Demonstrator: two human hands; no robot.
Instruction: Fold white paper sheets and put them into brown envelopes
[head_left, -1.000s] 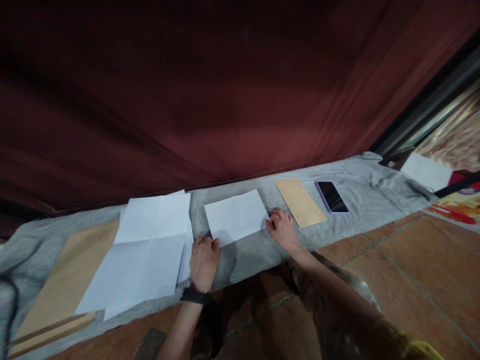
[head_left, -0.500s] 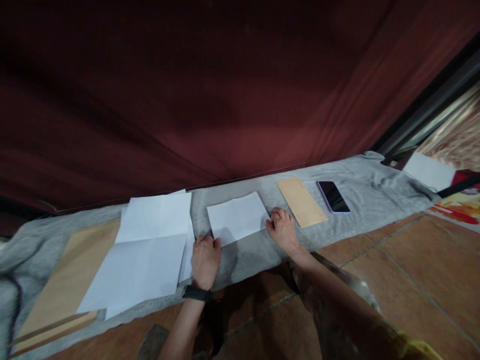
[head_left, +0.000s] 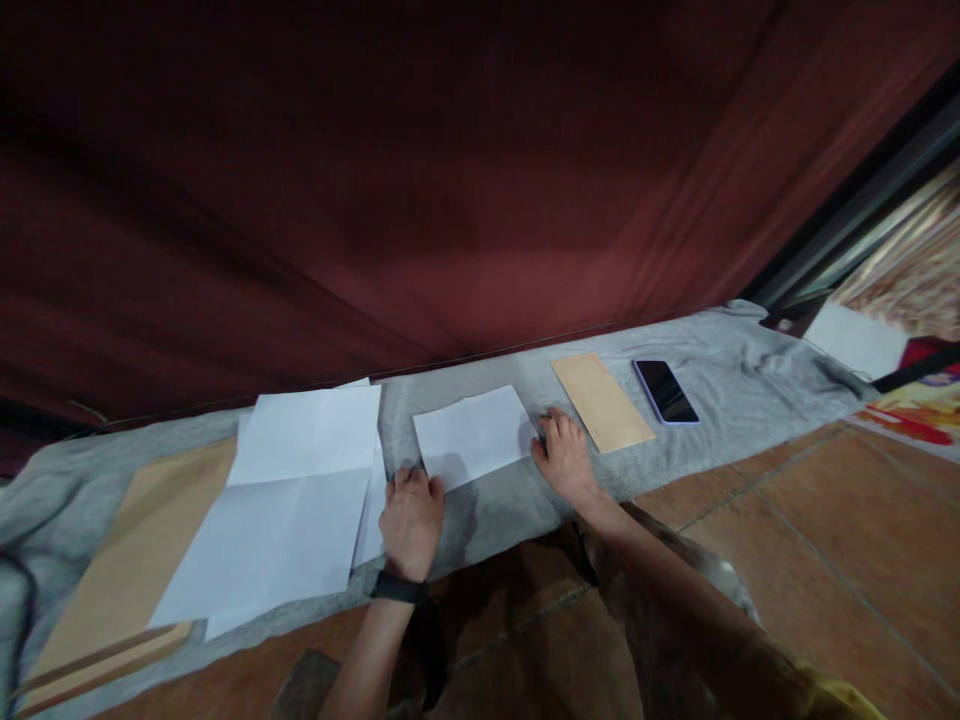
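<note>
Fingers [head_left: 566, 428] curl loosely at the edges of the white paper [head_left: 476, 432]; I cannot tell whether they pinch it. I see it lying on grey cloth [head_left: 757, 365], right of larger creased sheets [head_left: 277, 525]. The print on the colourful sheet [head_left: 915, 418] is too blurred for me to read. Left hand [head_left: 412, 525] and right hand [head_left: 568, 460] lie palm-down, the latter just beside a tan envelope [head_left: 604, 402].

White sheet [head_left: 476, 437]: was pale, four-cornered and wider than deep.
Sheet's state: lay nearly flat, its far edge slightly wavy.
Sheet's pose: slanted, its right end farther off than its left.
Sheet's place: lay on the cloth-covered surface [head_left: 514, 508], between the left hand [head_left: 412, 525] and right hand [head_left: 566, 458].
</note>
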